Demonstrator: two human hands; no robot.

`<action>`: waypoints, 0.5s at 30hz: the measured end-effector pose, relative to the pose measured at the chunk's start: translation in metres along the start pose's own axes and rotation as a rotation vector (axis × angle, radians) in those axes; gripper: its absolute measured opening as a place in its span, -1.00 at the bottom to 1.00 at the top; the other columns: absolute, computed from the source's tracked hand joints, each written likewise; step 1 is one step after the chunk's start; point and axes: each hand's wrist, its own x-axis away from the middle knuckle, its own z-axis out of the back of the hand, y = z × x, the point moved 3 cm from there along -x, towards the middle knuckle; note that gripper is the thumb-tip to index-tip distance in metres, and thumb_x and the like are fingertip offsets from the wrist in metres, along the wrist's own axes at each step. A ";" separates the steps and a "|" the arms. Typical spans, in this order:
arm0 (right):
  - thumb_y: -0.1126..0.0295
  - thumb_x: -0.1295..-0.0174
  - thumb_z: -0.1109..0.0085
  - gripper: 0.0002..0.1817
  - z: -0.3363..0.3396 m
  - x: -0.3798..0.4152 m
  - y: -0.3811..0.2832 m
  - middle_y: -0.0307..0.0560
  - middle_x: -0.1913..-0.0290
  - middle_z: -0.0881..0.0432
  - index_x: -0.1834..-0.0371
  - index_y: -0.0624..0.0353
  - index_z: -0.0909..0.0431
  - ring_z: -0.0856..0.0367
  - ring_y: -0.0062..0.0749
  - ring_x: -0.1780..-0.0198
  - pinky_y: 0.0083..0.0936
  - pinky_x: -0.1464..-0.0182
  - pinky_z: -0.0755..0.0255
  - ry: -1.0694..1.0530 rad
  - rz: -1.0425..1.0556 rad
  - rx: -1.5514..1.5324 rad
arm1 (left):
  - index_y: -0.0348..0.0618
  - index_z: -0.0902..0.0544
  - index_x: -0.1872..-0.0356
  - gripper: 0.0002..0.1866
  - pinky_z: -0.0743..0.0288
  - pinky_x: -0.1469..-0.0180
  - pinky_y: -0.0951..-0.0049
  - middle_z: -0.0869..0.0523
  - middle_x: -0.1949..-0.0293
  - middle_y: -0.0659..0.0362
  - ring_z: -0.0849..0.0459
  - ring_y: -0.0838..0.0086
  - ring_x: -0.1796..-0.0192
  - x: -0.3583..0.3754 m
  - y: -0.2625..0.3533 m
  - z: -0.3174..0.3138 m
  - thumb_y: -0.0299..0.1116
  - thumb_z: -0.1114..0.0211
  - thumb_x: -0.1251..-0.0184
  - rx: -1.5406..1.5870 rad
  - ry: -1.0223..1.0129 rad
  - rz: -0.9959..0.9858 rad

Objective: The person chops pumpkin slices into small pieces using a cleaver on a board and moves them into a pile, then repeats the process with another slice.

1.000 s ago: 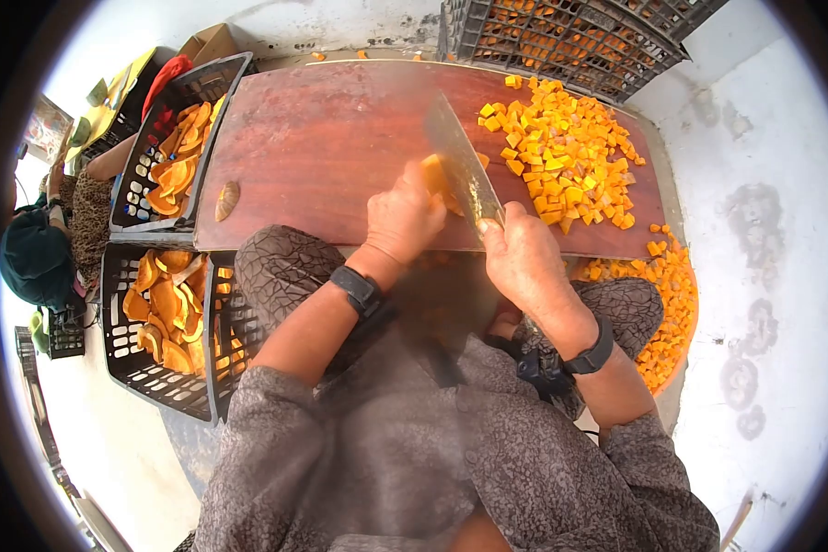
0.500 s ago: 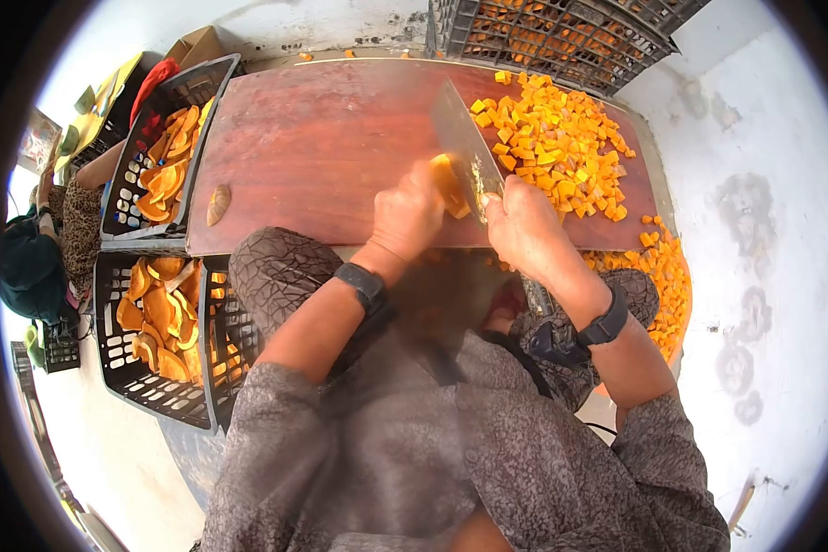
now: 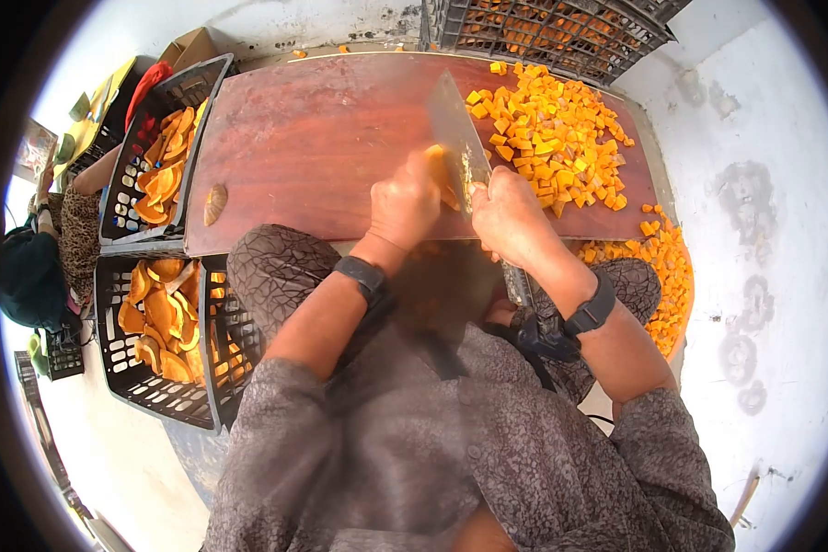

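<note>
Raised since before, cleaver [image 3: 458, 138] sits in right hand's [image 3: 506, 219] clenched grip; left hand [image 3: 405, 204] half-hides pumpkin piece [image 3: 443, 175].

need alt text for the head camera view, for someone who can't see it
Seen from above, a person's right hand holds a cleaver over an orange piece that the left hand steadies on a red-brown board. Orange cubes are heaped on the board's right; black crates of orange slices stand to the left.
</note>
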 end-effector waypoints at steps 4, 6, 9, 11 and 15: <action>0.35 -0.31 -0.03 -0.72 -0.001 0.015 0.012 0.40 0.25 -0.62 0.22 0.43 -0.56 -0.63 0.26 0.18 -0.02 0.11 -0.48 0.075 -0.016 0.041 | -0.20 -0.48 0.16 -0.74 -0.55 0.49 0.08 -0.67 0.54 -0.04 -0.67 0.04 0.50 0.000 -0.001 0.000 -0.38 -0.23 -0.12 -0.011 -0.002 0.026; 0.35 -0.31 -0.04 -0.72 -0.001 0.020 0.014 0.40 0.25 -0.62 0.22 0.43 -0.56 -0.63 0.27 0.21 -0.02 0.12 -0.49 0.079 -0.020 0.076 | -0.19 -0.48 0.16 -0.74 -0.55 0.49 0.08 -0.67 0.54 -0.04 -0.67 0.04 0.51 0.001 0.001 -0.001 -0.38 -0.23 -0.12 0.007 0.000 0.008; 0.33 -0.43 0.06 -0.69 -0.003 0.017 0.011 0.02 0.59 -0.50 0.27 0.46 -0.37 -0.53 -0.34 0.69 -0.37 0.71 -0.43 0.001 -0.067 -0.028 | -0.18 -0.50 0.17 -0.75 -0.55 0.50 0.09 -0.66 0.54 -0.04 -0.66 0.03 0.52 0.000 0.002 0.000 -0.38 -0.24 -0.12 0.021 0.018 -0.027; 0.35 -0.28 -0.07 -0.74 -0.010 0.009 0.013 0.34 0.34 -0.64 0.32 0.41 -0.55 -0.65 0.22 0.23 -0.04 0.14 -0.49 0.068 -0.043 -0.020 | -0.17 -0.50 0.19 -0.76 -0.54 0.51 0.10 -0.66 0.54 -0.04 -0.66 0.03 0.53 0.000 0.006 0.001 -0.38 -0.25 -0.11 0.028 0.018 -0.049; 0.36 -0.25 -0.08 -0.75 -0.022 0.008 0.005 0.31 0.39 -0.65 0.35 0.40 -0.55 -0.66 0.19 0.24 -0.04 0.15 -0.50 0.160 0.002 0.015 | -0.16 -0.52 0.23 -0.79 -0.55 0.50 0.10 -0.66 0.54 -0.04 -0.65 0.02 0.54 -0.006 0.025 0.024 -0.38 -0.25 -0.11 0.036 0.074 -0.081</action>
